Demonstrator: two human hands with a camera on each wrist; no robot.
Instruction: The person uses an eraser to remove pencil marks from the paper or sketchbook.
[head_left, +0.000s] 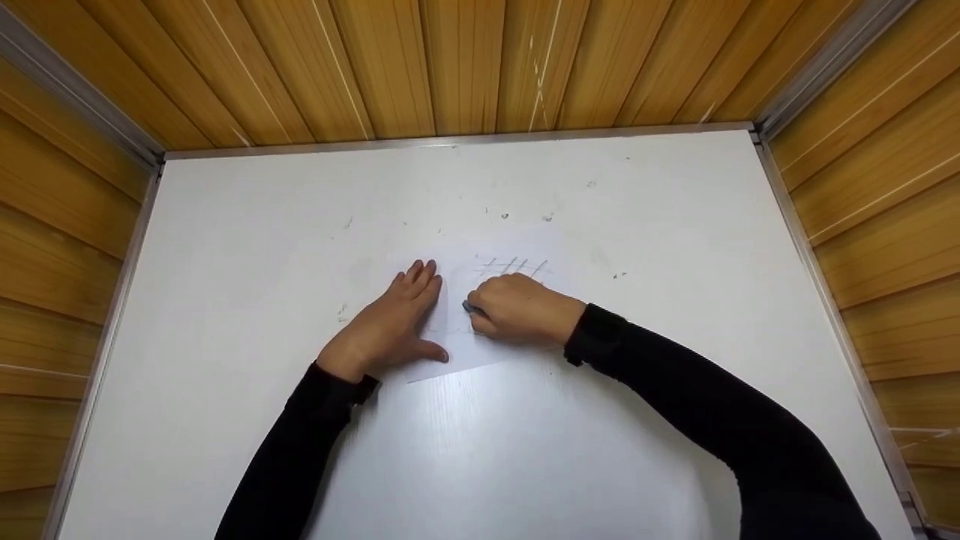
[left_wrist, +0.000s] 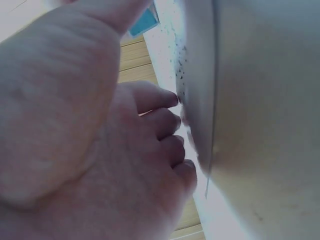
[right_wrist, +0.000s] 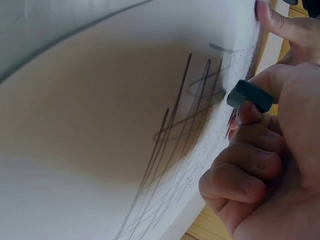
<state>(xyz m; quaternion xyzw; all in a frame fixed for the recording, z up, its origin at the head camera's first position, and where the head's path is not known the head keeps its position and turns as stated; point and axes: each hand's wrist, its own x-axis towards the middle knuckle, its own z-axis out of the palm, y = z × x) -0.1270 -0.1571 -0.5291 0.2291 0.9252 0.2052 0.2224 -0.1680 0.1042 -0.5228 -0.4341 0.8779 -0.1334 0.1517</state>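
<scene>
A sheet of white paper (head_left: 480, 356) lies on the table, marked with crossing pencil lines (right_wrist: 200, 100). My right hand (head_left: 521, 307) pinches a small dark teal eraser (right_wrist: 250, 95) between thumb and index finger, the other fingers curled into the palm. The eraser stands right at the marked paper, left of the darker strokes in the head view. My left hand (head_left: 394, 322) rests on the paper's left part, its fingers extended and its thumb spread out. In the left wrist view, teal (left_wrist: 144, 22) shows beyond the thumb.
The white table (head_left: 247, 300) has small dark crumbs (head_left: 547, 217) scattered behind the paper and further crumbs to either side. Wood-patterned panels (head_left: 465, 67) with metal edging stand at the back, left and right.
</scene>
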